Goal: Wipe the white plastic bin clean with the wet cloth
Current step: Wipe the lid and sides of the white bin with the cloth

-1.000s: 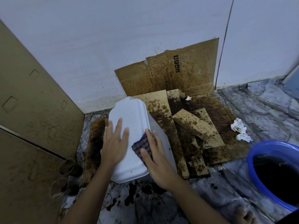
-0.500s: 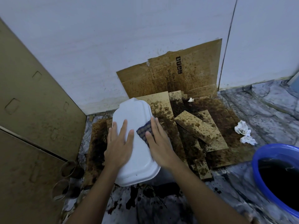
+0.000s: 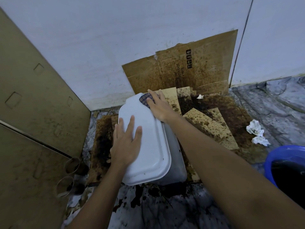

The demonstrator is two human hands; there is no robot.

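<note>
Far to the left of our left grip, tall cardboard panels (image 3: 33, 100) stand against the wall (image 3: 115, 38), with two round rings (image 3: 72, 166) on the floor (image 3: 280, 100) at their foot. Our left grip (image 3: 126, 144) lies open, fingers straight and spread, pressing flat on the near left part of the white plastic bin (image 3: 153, 156). The bin rests on the floor between our two arms, its broad white face up and its length running away from us. At its far end, ahead and to the right of the left grip, our right grip (image 3: 158, 106) lies with its fingers laid flat over the checked wet cloth (image 3: 144, 100), pressing it onto the bin's far edge. Beyond and to the right of that grip, stained cardboard sheets (image 3: 212, 128) cover the floor and one flattened box (image 3: 189, 68) leans on the wall. Further right lie crumpled white tissues (image 3: 255, 129), and nearest the edge a blue basin (image 3: 283, 154) holds dark liquid.
</note>
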